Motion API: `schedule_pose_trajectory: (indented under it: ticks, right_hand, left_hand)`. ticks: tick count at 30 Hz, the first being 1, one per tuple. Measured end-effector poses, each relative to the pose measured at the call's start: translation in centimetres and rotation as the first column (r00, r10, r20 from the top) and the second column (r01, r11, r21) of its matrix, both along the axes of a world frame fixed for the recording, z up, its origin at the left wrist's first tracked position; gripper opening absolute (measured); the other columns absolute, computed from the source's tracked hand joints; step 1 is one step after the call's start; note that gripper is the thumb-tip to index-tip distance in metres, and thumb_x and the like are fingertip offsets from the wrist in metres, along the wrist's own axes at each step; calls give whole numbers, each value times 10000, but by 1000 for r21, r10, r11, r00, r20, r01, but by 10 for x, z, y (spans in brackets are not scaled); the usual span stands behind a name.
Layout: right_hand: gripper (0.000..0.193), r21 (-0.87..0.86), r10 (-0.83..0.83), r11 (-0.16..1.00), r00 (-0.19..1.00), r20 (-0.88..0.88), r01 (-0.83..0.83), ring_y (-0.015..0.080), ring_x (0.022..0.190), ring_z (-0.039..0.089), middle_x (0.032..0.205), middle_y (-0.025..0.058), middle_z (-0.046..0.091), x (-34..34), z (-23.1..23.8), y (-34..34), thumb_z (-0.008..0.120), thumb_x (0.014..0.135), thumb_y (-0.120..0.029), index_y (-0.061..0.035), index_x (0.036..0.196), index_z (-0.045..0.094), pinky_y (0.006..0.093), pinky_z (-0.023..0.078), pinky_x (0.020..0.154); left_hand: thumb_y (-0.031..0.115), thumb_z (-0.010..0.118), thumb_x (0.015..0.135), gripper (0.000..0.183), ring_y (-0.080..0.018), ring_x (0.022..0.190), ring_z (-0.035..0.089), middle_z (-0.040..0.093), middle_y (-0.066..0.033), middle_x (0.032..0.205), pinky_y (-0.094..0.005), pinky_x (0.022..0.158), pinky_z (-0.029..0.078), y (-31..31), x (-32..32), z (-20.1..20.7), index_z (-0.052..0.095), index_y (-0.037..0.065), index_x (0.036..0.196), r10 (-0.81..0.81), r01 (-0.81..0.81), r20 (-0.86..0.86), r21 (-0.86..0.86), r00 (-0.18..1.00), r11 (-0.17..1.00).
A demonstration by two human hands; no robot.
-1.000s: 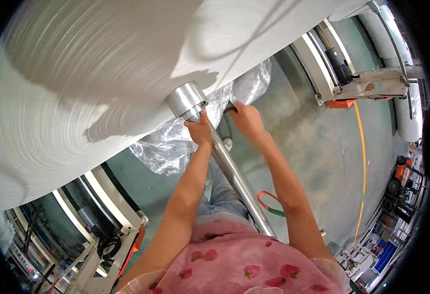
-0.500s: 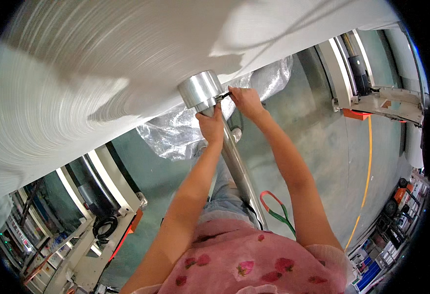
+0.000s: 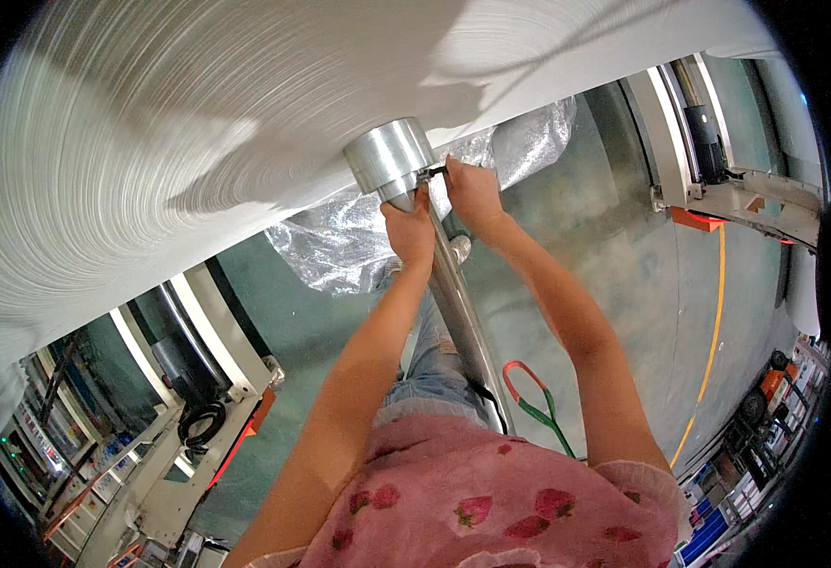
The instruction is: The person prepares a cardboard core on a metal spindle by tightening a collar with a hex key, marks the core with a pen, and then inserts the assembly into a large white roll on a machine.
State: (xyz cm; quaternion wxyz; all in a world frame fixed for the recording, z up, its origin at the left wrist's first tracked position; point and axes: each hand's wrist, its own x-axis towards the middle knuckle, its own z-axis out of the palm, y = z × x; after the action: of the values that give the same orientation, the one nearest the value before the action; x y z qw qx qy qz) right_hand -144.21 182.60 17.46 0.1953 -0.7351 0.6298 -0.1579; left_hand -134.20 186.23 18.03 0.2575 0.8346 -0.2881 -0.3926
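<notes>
A silver metal collar (image 3: 389, 154) sits against the end face of a huge white roll (image 3: 179, 104). From it a long metal shaft (image 3: 463, 317) runs down toward my waist. My left hand (image 3: 409, 232) is wrapped round the shaft just below the collar, thumb and fingers closed on it. My right hand (image 3: 474, 197) is closed on a thin dark tool (image 3: 436, 172), whose tip meets the collar's narrow lower end. The tool's exact kind is too small to tell, and its other end is hidden in the fist.
Crumpled clear plastic film (image 3: 326, 257) hangs beneath the roll. A red and green strap (image 3: 521, 386) loops beside the shaft. Machine frames with cylinders (image 3: 188, 364) stand at left and right (image 3: 704, 142). A yellow line (image 3: 709, 350) crosses the green floor.
My right hand has turned slightly, its wrist dropping a little, while still holding the dark tool at the collar. My left hand keeps its hold on the shaft. The view has shifted slightly.
</notes>
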Motion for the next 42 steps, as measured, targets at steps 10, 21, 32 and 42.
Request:
schedule_pose_trajectory:
  ticks: [10, 21, 32, 42]
  right_hand:
    - [174, 764, -797, 603, -184, 575, -228, 88, 366, 353, 468, 4, 369, 19, 49, 27, 495, 730, -58, -56, 584, 401, 235, 255, 336]
    - [151, 755, -570, 597, -806, 163, -270, 59, 384, 245, 516, -6, 297, 88, 59, 22, 390, 798, -80, -61, 656, 344, 184, 197, 321]
    - [190, 750, -345, 622, -781, 521, 225, 82, 381, 200, 539, 5, 283, 96, 138, -24, 415, 797, -113, -89, 657, 290, 225, 159, 346]
    - [291, 160, -173, 972, 985, -18, 173, 361, 588, 522, 607, 175, 533, -30, 50, 28, 459, 774, -273, -8, 669, 520, 421, 409, 535]
  left_hand:
    - [483, 584, 653, 596, -334, 749, 550, 559, -194, 782, -376, 654, 411, 6, 7, -52, 405, -36, 886, 25, -57, -162, -194, 986, 979]
    - [411, 650, 635, 598, -232, 741, 525, 528, -133, 837, -307, 694, 405, 7, 6, 7, 404, -33, 952, -80, 2, -537, -144, 840, 990]
    - [406, 661, 624, 615, -228, 757, 523, 523, -137, 860, -302, 715, 399, 15, 5, 10, 394, -33, 963, -96, 24, -279, -252, 956, 968]
    - [356, 645, 671, 581, -187, 805, 477, 498, -107, 910, -275, 742, 376, 4, 10, -42, 373, -41, 997, -27, -118, -438, -302, 899, 946]
